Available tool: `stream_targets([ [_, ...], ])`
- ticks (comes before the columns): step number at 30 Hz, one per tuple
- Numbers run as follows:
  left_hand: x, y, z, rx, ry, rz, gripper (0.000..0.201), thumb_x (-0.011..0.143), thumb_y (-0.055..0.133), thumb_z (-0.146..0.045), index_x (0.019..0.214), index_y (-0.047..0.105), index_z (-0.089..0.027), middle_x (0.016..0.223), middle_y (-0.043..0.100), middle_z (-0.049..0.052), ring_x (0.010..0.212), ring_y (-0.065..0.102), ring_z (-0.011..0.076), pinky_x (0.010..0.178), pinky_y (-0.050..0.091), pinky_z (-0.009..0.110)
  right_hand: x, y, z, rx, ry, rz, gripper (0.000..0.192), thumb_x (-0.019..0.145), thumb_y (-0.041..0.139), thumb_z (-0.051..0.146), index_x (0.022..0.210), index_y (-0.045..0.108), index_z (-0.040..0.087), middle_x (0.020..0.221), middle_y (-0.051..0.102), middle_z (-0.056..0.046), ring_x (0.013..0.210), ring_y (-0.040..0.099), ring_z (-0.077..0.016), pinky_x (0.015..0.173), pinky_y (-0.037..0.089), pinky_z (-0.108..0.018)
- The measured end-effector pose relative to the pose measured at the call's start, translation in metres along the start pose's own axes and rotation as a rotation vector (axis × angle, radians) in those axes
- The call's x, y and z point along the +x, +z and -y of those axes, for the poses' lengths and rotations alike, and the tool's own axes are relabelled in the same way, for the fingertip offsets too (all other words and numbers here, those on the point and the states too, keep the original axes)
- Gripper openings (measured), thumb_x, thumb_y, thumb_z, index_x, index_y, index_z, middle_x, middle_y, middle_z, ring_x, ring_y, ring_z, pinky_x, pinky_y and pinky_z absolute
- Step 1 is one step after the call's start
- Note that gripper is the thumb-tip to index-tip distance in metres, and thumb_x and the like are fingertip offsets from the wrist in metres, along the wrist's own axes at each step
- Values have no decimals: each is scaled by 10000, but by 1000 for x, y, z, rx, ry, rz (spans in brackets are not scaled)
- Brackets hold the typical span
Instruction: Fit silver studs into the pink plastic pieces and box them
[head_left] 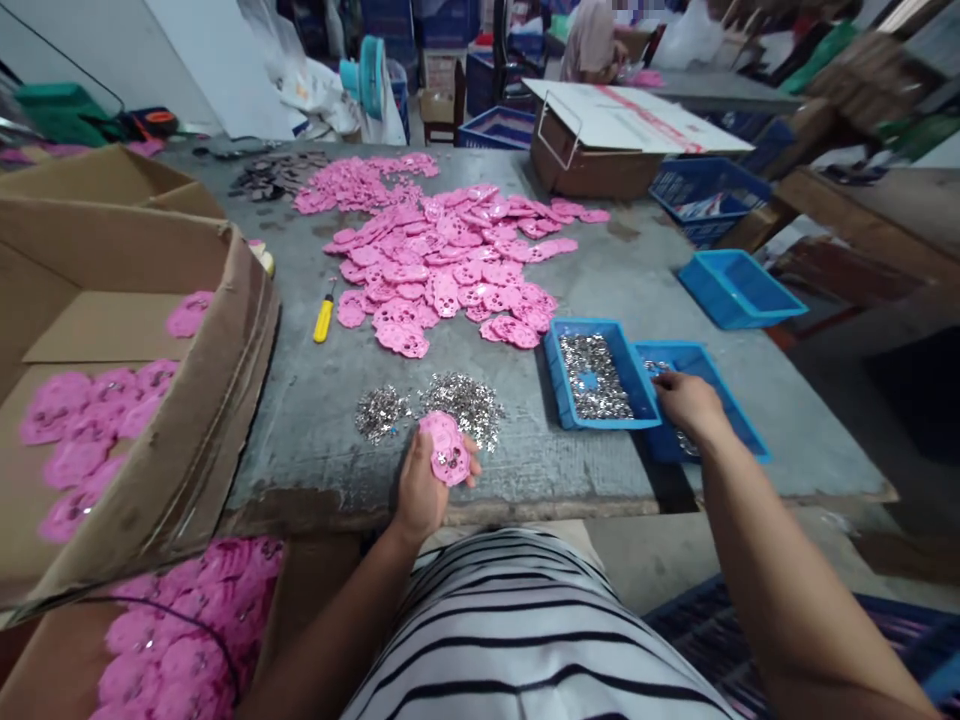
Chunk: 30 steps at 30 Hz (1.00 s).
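Left hand at near desk edge, fingers clamped on pink plastic piece; right hand dipping into blue tray, fingers curled, grip unclear. Best kept level, holes up, one small metal part pinched at a time

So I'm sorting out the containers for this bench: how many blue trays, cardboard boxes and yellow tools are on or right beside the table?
Blue trays: 3
Cardboard boxes: 2
Yellow tools: 1
Total: 6
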<state>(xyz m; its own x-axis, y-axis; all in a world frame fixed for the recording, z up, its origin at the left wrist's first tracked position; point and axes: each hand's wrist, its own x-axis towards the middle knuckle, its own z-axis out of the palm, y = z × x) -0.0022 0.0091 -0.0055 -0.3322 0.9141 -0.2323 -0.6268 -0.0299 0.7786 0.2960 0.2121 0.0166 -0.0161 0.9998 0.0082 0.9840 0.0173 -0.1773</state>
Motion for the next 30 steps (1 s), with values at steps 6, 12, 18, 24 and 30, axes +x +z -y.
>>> stream_targets([
  [6,-1,-1,0,-14,28,9,540,702,651,-652,876,573,-147,732,686,57,582,652,180,429,461,235,-10,-25,35,-186,117,167,348,860,509,295,1148,656,169,1153,650,-166,968,659,-268,737,478,-315],
  [12,-3,0,0,4,21,-4,572,660,677,-668,877,582,-147,711,678,49,602,657,183,450,469,233,-21,-42,41,-254,152,280,345,885,479,263,1142,651,110,1152,653,-223,1057,642,-307,778,486,-336],
  [18,-3,0,0,19,31,11,583,633,699,-671,865,587,-148,724,683,49,592,643,172,458,466,232,-26,-43,42,-186,177,226,345,903,445,242,1129,660,95,1196,642,-233,1113,620,-300,839,480,-337],
  [24,-3,-2,1,29,69,2,577,614,713,-669,834,592,-149,714,681,46,597,640,167,463,461,226,-29,-45,33,-119,183,169,362,881,403,120,1161,632,113,1198,640,-219,1107,623,-269,841,467,-313],
  [30,-5,0,1,46,101,-4,594,612,717,-664,878,589,-149,702,686,43,548,624,164,435,448,232,-34,-46,24,-6,155,118,311,864,442,102,1085,658,132,1131,673,-196,1021,650,-253,800,453,-297],
])
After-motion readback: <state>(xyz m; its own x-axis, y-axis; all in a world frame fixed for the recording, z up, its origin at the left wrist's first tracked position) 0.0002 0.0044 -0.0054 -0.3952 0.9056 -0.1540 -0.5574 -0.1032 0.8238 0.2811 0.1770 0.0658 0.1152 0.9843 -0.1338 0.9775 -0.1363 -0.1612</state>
